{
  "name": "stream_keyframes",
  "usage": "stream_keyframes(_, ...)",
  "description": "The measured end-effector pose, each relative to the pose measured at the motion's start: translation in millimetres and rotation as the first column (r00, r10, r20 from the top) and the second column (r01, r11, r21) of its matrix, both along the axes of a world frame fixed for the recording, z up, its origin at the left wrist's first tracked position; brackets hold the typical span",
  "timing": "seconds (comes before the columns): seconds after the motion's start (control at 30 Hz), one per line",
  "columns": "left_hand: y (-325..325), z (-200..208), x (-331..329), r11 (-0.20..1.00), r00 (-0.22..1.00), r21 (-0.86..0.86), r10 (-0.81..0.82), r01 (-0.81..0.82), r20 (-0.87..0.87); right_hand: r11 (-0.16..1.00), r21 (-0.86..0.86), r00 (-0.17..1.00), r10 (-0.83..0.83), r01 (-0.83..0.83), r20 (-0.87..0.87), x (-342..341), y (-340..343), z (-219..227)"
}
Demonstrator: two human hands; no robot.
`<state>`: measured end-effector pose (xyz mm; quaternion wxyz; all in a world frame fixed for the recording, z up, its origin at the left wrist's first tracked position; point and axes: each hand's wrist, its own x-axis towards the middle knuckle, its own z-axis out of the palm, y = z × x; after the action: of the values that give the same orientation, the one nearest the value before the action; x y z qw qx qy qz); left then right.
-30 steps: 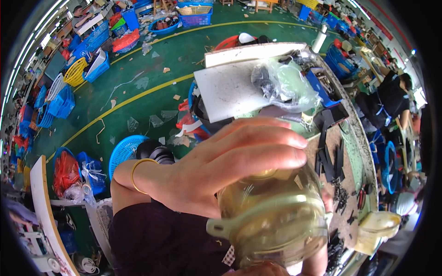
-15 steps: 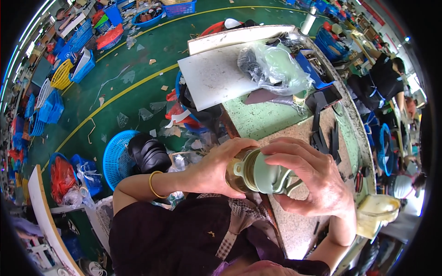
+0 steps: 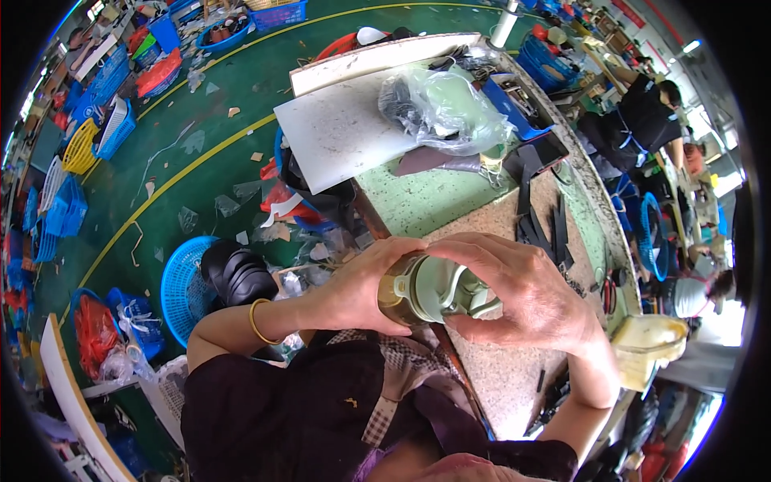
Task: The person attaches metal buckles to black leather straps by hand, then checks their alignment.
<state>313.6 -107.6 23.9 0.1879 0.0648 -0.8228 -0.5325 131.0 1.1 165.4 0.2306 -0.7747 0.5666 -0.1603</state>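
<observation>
In front of my chest, tilted on its side over the bench edge, is a drink bottle (image 3: 393,293) with a see-through brownish body. Its pale green lid (image 3: 435,287) has a loop handle and points to the right. My left hand (image 3: 357,277) is wrapped round the body, thumb on the far side. From the right, my right hand (image 3: 526,293) curls over the lid, its fingers along the far rim and the thumb near the handle. Part of the lid is hidden under those fingers.
The green-topped workbench (image 3: 422,199) carries a white board (image 3: 345,120), a clear plastic bag (image 3: 458,108), black strips (image 3: 558,229) and a blue tray (image 3: 518,108). At left, a blue basket (image 3: 178,281) stands beside black shoe parts (image 3: 237,271). A co-worker (image 3: 638,120) is at far right.
My right hand has turned on the lid, and the handle sits at a different angle. The whole scene has shifted slightly left and up in view.
</observation>
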Motion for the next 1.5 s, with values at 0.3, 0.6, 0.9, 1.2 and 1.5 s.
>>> stream_keyframes(0.3,-4,-1,-10,0.962,0.962,0.048,-0.271,0.27,0.014,0.935,-0.025,0.929,0.356,-0.355,0.098,-8,0,12)
stream_keyframes(0.6,13,9,-15,0.992,0.993,-0.053,-0.116,0.115,-0.022,0.954,-0.097,0.914,-0.299,0.283,-0.274,19,17,0)
stream_keyframes(0.9,-2,9,-16,0.968,0.968,-0.006,-0.251,0.251,0.004,0.984,-0.057,0.98,0.163,-0.171,-0.118,2,26,-5)
stream_keyframes(1.2,7,-6,-25,0.616,0.647,0.201,-0.707,0.762,-0.285,0.861,-0.036,0.831,0.499,-0.507,0.246,18,27,17)
stream_keyframes(1.5,6,5,-15,0.855,0.907,0.317,-0.417,0.411,-0.052,0.969,-0.242,0.918,-0.133,0.042,-0.374,31,36,-5)
